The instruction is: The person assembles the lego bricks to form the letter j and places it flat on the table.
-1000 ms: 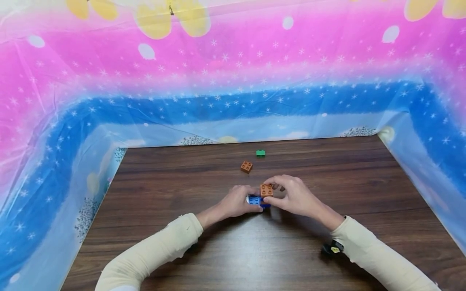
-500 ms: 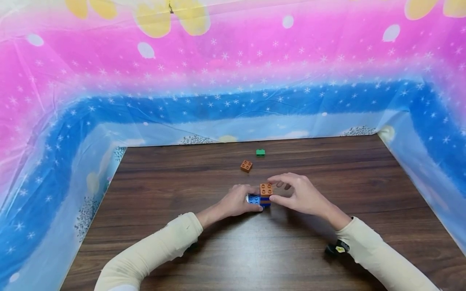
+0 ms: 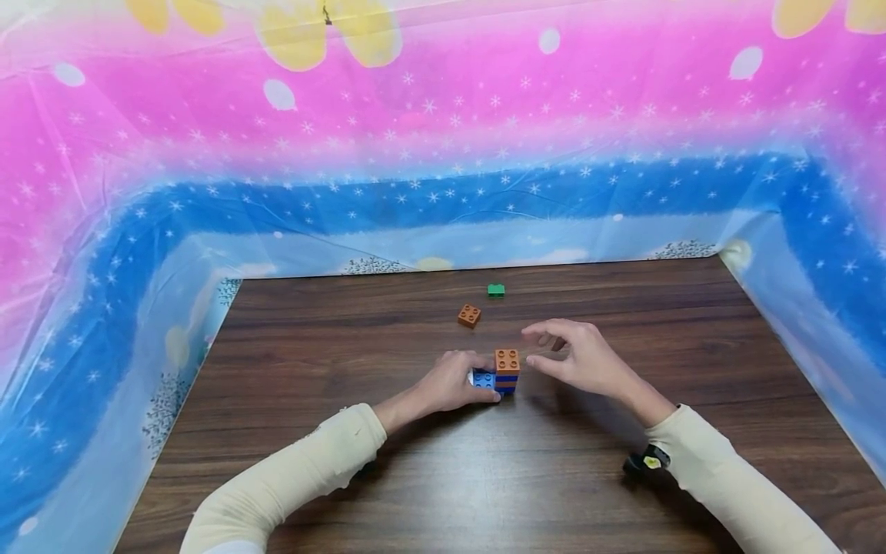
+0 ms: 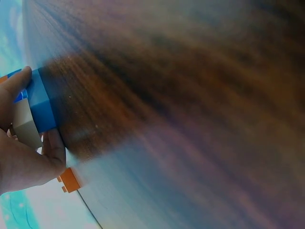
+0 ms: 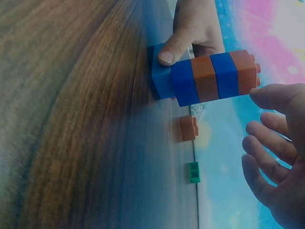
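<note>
My left hand point(image 3: 446, 382) holds a light blue toy building brick point(image 4: 43, 106) low on the table, thumb on the near side and fingers on the far side. On that brick's right end rises a tower of alternating dark blue and orange bricks point(image 5: 205, 77), with a studded orange brick point(image 3: 507, 360) at the top. A white brick point(image 4: 25, 125) sits at the other end, mostly covered by the hand in the head view. To the right of the tower, my right hand point(image 3: 588, 362) hovers empty, its thumb and fingers spread apart and not touching the bricks.
Beyond the hands, a loose orange brick point(image 3: 469, 315) lies on the brown wooden table point(image 3: 332, 331). A small green brick point(image 3: 495, 291) lies farther back, near the far edge. A patterned pink and blue cloth point(image 3: 429, 192) surrounds the table's back and sides.
My right hand has let go of the top orange brick and drawn away to the right and slightly back. The left hand keeps its hold, and the tower stands in place.
</note>
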`<state>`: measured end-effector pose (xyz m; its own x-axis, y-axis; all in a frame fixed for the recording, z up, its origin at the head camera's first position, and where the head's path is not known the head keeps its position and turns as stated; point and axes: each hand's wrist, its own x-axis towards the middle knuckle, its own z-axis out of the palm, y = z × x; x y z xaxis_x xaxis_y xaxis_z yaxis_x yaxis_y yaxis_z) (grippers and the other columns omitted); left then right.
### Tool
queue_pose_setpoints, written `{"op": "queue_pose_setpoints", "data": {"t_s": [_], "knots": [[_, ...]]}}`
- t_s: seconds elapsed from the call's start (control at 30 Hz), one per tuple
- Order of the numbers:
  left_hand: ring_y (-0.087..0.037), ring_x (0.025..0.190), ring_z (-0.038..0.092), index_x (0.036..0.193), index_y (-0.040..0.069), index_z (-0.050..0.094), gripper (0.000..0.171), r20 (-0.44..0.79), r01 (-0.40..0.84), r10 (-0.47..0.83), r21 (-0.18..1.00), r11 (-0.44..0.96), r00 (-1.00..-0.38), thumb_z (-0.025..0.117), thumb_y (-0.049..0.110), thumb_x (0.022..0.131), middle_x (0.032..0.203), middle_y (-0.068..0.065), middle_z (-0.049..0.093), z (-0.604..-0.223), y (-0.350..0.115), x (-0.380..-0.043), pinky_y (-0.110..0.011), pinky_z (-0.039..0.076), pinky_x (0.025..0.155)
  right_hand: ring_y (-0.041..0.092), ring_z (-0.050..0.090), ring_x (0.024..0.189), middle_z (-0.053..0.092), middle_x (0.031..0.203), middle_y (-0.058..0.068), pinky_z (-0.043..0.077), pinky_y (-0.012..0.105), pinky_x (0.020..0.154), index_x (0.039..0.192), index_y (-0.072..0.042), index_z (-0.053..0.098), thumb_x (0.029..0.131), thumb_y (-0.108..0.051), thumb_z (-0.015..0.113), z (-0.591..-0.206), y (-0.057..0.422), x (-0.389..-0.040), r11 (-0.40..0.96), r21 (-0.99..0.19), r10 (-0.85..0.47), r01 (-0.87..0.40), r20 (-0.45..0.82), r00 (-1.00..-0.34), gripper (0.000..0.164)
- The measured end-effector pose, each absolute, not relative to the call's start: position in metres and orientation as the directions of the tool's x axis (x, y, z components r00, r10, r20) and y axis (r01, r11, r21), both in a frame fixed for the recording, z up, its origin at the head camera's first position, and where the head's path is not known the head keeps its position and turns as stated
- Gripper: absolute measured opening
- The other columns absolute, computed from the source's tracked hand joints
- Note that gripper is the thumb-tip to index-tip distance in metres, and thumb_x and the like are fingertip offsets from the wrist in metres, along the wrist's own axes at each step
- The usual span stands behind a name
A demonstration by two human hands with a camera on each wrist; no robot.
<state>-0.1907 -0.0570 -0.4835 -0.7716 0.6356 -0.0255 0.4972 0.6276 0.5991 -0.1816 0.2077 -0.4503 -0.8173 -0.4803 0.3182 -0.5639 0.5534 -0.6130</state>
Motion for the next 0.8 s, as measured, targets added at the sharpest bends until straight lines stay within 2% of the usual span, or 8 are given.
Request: {"op": "queue_pose_setpoints", "data": {"t_s": [0.47,0.8], "knots": [[-0.012,0.101,0.066,0.13,0.013,0.071,0.048,-0.011,0.513,0.646,0.598,0.616,-0.763,0.08,0.037,0.089,0.12,-0.001,0.074,-0.484,-0.057,-0.191,-0.038,0.047,0.091,0.021,0.068,0.096,0.073,0.112,0.009,0.057,0.039,0.078,0.128,-0.014,0.07,0.094,-0.029,0.077,-0.46,0.202,-0.211,0.59,-0.636,-0.438,-0.497,0.264,-0.859,0.038],[-0.01,0.098,0.066,0.129,0.013,0.071,0.046,-0.012,0.508,0.649,0.612,0.607,-0.761,0.08,0.035,0.09,0.117,-0.001,0.074,-0.483,-0.058,-0.19,-0.03,0.05,0.084,0.021,0.07,0.097,0.073,0.119,0.01,0.057,0.042,0.081,0.131,-0.01,0.068,0.093,-0.035,0.076,-0.47,0.187,-0.231,0.598,-0.662,-0.435,-0.452,0.206,-0.877,0.046]]}}
